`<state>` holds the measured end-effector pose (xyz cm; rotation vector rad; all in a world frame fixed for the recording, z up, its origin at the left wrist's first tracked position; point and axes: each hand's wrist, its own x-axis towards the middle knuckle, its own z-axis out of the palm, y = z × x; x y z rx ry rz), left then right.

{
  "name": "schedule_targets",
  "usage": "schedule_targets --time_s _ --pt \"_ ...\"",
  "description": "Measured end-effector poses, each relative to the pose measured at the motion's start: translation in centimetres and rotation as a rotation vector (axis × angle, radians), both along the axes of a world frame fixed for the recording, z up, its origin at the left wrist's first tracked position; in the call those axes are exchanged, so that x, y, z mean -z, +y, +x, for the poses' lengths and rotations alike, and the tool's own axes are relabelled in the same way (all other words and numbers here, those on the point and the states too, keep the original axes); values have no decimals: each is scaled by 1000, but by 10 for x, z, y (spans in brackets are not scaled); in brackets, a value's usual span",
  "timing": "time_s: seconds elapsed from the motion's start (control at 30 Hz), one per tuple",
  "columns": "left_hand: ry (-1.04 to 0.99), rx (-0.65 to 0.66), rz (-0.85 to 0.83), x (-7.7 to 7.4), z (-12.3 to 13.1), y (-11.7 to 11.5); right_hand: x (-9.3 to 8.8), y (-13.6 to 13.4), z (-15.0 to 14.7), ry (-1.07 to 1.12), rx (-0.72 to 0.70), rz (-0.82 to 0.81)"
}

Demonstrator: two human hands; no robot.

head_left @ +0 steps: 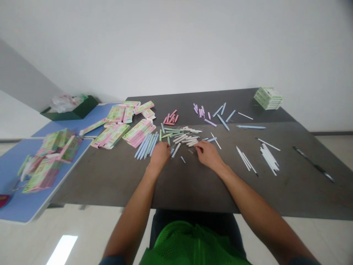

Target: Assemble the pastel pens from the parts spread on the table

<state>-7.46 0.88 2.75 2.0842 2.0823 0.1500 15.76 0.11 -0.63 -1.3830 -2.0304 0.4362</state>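
My left hand [160, 154] is closed, its fingers curled beside a row of light blue pen barrels [145, 146] and a small green piece. What its fingertips hold, if anything, is too small to make out. My right hand [209, 154] has its thumb and fingers pinched at the right end of a pile of short whitish pen parts [189, 140]; anything in the pinch is hidden. Behind the right hand lie a blue piece [212, 139] and a thin white refill [216, 140]. A small blue tip [182, 159] rests between the hands, and green parts [173, 130] lie behind the whitish pile.
Farther back are red-pink parts [171, 118], purple parts [202, 111] and blue barrels [223, 121]. White refills [269, 159] and a black pen [314, 163] lie right. Printed boxes [139, 132] spread left; stacked boxes [268, 98] stand back right. A blue table [16, 154] adjoins the left side.
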Motion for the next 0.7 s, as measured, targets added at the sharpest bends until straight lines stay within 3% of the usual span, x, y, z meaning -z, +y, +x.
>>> schedule_targets --time_s 0.3,0.7 --pt "-74 233 107 18 51 -3 2 1 0 -99 10 -40" --pt "-63 243 148 10 48 8 1 -2 -4 -19 -11 -43"
